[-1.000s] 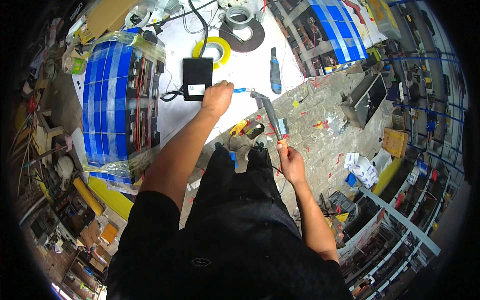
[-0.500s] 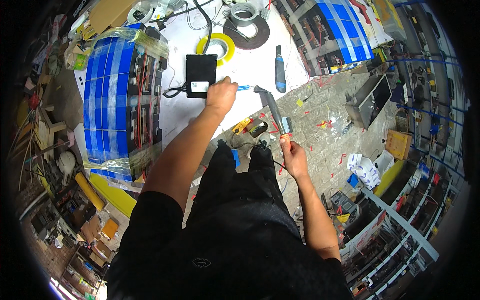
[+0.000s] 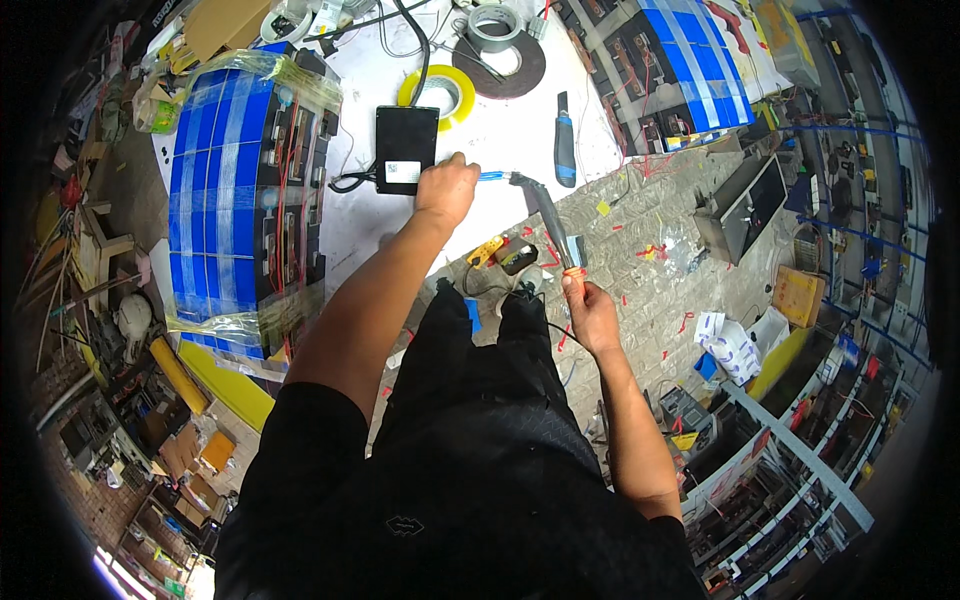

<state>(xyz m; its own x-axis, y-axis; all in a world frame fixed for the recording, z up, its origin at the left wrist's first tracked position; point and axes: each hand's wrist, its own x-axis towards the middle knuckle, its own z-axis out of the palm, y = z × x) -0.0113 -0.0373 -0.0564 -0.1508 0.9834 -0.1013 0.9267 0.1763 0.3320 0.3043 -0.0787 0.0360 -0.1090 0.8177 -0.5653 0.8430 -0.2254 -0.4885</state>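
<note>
My left hand (image 3: 448, 186) pinches a thin blue piece (image 3: 491, 175) at the table edge, next to a black box (image 3: 406, 150) with a white label and cables. My right hand (image 3: 590, 310) grips the orange handle of a long grey tool (image 3: 548, 222), whose bent tip is beside the blue piece's far end. A black-and-blue knife-like tool (image 3: 564, 139) lies on the white table (image 3: 350, 230), near a yellow tape roll (image 3: 450, 95), a dark roll (image 3: 520, 75) and grey tape (image 3: 490, 25).
Blue taped battery packs (image 3: 215, 200) (image 3: 690, 70) stand on both sides. Below the table edge is a littered floor (image 3: 640, 220) with a metal case (image 3: 735, 210) and a white bag (image 3: 730, 345). Shelving (image 3: 850, 150) lines the right side.
The view has shifted slightly, so the table and its objects sit higher and farther right. Both hands moved with it in the picture, keeping their grips on the blue piece and grey tool.
</note>
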